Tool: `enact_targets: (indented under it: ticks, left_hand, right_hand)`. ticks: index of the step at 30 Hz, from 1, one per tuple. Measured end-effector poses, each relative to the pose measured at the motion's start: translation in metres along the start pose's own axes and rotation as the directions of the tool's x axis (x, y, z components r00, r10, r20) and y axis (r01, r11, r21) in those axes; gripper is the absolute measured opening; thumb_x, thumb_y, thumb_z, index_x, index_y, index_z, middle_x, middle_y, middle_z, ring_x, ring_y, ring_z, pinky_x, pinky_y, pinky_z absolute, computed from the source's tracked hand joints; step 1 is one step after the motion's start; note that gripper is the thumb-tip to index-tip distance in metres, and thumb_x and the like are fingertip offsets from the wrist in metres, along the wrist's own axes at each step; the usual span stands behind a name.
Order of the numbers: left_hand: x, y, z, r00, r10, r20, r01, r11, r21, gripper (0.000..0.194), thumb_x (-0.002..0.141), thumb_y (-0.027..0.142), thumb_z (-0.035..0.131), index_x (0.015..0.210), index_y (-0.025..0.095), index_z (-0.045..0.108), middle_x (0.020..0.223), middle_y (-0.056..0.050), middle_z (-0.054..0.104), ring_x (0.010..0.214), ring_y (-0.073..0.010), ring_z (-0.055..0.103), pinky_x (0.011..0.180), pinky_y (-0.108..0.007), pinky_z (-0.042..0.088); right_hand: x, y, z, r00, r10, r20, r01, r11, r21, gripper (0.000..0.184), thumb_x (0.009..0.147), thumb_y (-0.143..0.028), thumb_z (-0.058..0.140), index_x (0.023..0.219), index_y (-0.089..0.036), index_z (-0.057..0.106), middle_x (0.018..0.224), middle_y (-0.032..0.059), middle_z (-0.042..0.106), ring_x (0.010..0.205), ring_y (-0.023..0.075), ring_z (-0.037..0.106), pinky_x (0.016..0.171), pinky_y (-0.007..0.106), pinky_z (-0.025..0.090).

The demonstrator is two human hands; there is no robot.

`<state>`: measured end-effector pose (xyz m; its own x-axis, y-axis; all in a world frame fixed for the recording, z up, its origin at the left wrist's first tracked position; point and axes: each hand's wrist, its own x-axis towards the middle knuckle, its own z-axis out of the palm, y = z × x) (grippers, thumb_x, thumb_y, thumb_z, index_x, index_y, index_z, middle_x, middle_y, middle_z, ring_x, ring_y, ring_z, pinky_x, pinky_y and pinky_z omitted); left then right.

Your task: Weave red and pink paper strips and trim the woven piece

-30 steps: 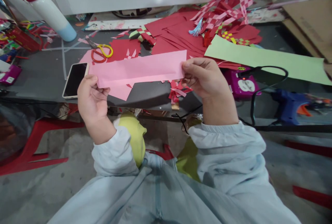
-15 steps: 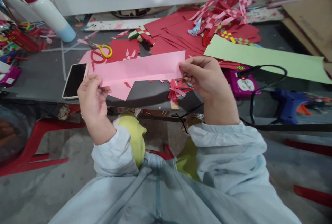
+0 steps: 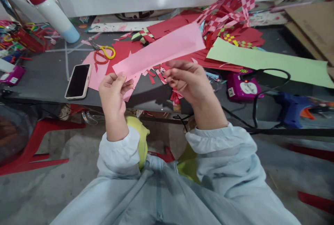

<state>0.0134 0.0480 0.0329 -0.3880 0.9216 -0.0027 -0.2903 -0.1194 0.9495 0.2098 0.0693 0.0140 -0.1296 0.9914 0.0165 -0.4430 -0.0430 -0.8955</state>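
Note:
My left hand (image 3: 113,91) pinches the near left end of a long pink paper strip (image 3: 161,49). The strip slants up and away to the right, above the cluttered grey table (image 3: 47,75). My right hand (image 3: 188,82) sits under the middle of the strip's lower edge with its fingers loosely curled and apart. Its fingertips are right at that edge, and I see no grip. Red paper scraps (image 3: 156,73) lie on the table below the strip.
A phone (image 3: 77,81) lies left of my hands, with yellow-handled scissors (image 3: 104,53) behind it. Red sheets and woven strips (image 3: 229,13), a green sheet (image 3: 266,61), a purple device (image 3: 244,87) and a blue glue gun (image 3: 292,108) are to the right. A bottle (image 3: 49,9) stands far left.
My right hand has let go of the strip's right end and slid left to its middle. My left hand has moved right, and the strip's far end has swung up and away.

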Motion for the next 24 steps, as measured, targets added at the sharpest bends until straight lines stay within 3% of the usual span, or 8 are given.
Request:
enact_targets:
  ticks: [3, 6, 14, 18, 24]
  left_hand:
    - [-0.006, -0.005, 0.009, 0.997, 0.001, 0.074, -0.001, 1.0, 0.002, 0.037, 0.059, 0.032, 0.086, 0.065, 0.02, 0.052, 0.058, 0.006, 0.06, 0.056, -0.0122, 0.069, 0.052, -0.02, 0.055]
    - [-0.009, -0.008, 0.014, 0.991, 0.004, 0.137, -0.008, 1.0, 0.027, 0.039, 0.059, 0.035, 0.087, 0.065, 0.019, 0.052, 0.059, 0.006, 0.061, 0.054, -0.0109, 0.067, 0.051, -0.019, 0.055]
    - [-0.013, -0.01, 0.017, 0.963, -0.003, 0.268, -0.019, 0.997, 0.077, 0.03, 0.066, 0.032, 0.082, 0.068, 0.017, 0.056, 0.062, 0.005, 0.064, 0.056, -0.0111, 0.069, 0.051, -0.018, 0.055]
    - [-0.015, -0.011, 0.02, 0.95, -0.025, 0.31, -0.025, 0.987, 0.156, 0.027, 0.072, 0.038, 0.077, 0.072, 0.017, 0.062, 0.069, 0.0, 0.071, 0.06, -0.0128, 0.071, 0.056, -0.021, 0.057]
    - [-0.02, -0.009, 0.024, 0.926, -0.109, 0.361, -0.008, 0.952, 0.307, 0.041, 0.072, 0.055, 0.075, 0.074, 0.015, 0.067, 0.069, -0.004, 0.073, 0.065, -0.016, 0.073, 0.061, -0.024, 0.058]
  right_hand:
    - [-0.004, 0.009, 0.019, 0.997, 0.013, 0.072, -0.01, 0.999, -0.034, 0.035, 0.056, -0.043, 0.089, 0.075, -0.021, 0.07, 0.072, -0.0014, 0.073, 0.055, 0.0076, 0.06, 0.049, 0.02, 0.048]
    - [-0.004, 0.015, 0.03, 0.999, 0.009, 0.051, -0.01, 1.0, 0.025, 0.043, 0.053, -0.053, 0.089, 0.068, -0.019, 0.068, 0.064, -0.0025, 0.068, 0.051, 0.0064, 0.057, 0.047, 0.02, 0.046]
    - [0.004, 0.019, 0.028, 0.995, -0.074, -0.065, 0.074, 0.997, -0.01, 0.05, 0.057, -0.063, 0.082, 0.055, -0.018, 0.059, 0.05, -0.0048, 0.057, 0.042, 0.0042, 0.048, 0.04, 0.019, 0.039]
    - [0.004, 0.016, 0.028, 0.985, -0.085, -0.152, 0.072, 0.993, -0.089, 0.048, 0.065, -0.061, 0.078, 0.055, -0.019, 0.057, 0.05, -0.0044, 0.057, 0.039, 0.0036, 0.046, 0.037, 0.018, 0.038]
    - [0.003, 0.012, 0.031, 0.975, -0.096, -0.202, 0.063, 0.985, -0.163, 0.043, 0.07, -0.051, 0.08, 0.054, -0.018, 0.057, 0.046, -0.0046, 0.056, 0.036, 0.0034, 0.044, 0.034, 0.018, 0.035]
